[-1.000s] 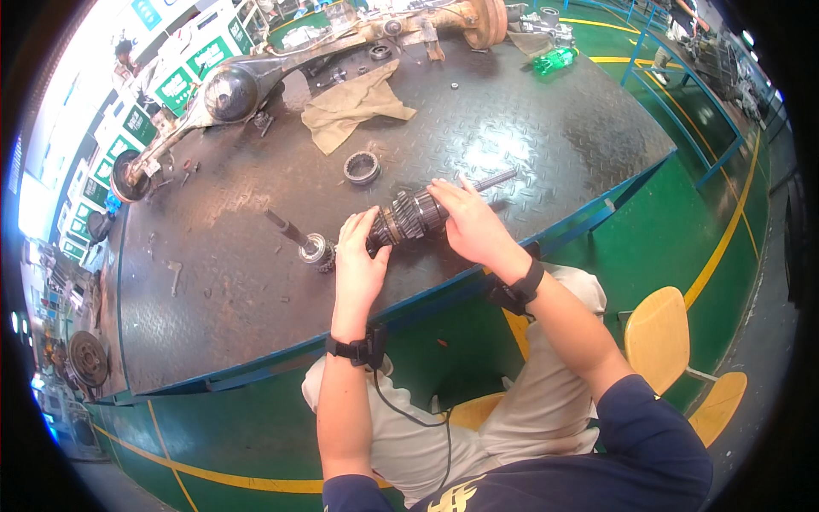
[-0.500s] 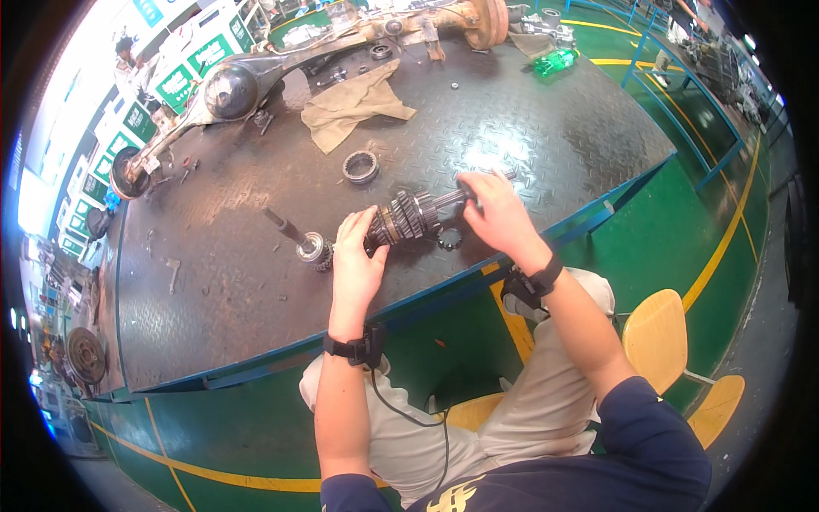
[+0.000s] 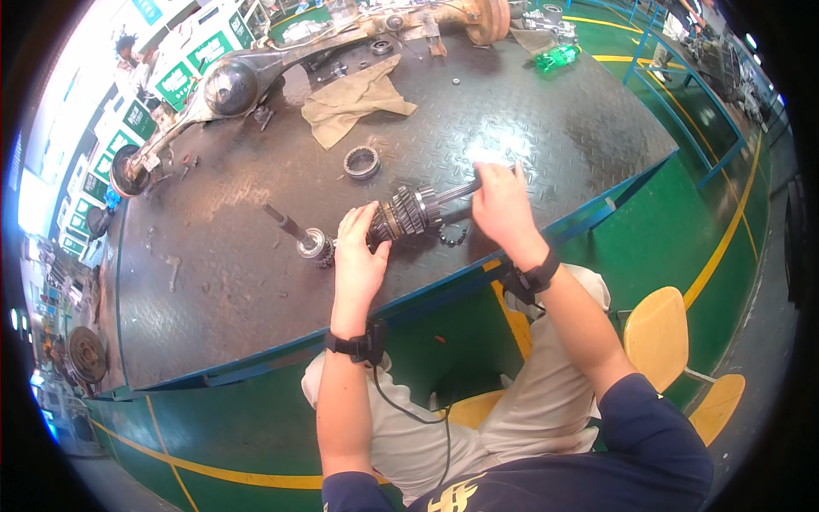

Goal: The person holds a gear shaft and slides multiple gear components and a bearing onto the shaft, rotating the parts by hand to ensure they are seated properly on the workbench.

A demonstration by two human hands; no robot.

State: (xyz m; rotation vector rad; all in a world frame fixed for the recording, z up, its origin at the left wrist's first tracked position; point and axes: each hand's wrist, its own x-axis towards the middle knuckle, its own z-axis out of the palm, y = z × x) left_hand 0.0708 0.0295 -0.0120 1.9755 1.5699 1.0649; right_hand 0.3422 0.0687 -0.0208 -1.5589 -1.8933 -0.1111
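A gear shaft [image 3: 408, 213] with several toothed gears lies across the steel table near its front edge. My left hand [image 3: 358, 256] is closed round its left end, fingers over the gears and thumb on the near side. On the thin bare right end, my right hand [image 3: 502, 203] is closed with fingers wrapped over the rod. A thin toothed ring [image 3: 453, 236] rests just below the shaft, between my hands. To the left of my left hand is a shorter shaft with a bearing [image 3: 315, 244], tilted up leftward. Beyond the gears sits a thick toothed ring [image 3: 362, 162].
A brown cloth [image 3: 354, 102] is on the patterned steel table [image 3: 239, 290]. A long axle housing [image 3: 230, 89] spans the far side. A green bottle [image 3: 557, 58] stands at the far right corner. Beside me is a yellow chair [image 3: 655, 341].
My right hand has slid a little to the right along the rod, baring more of it. My left hand stays on the gears.
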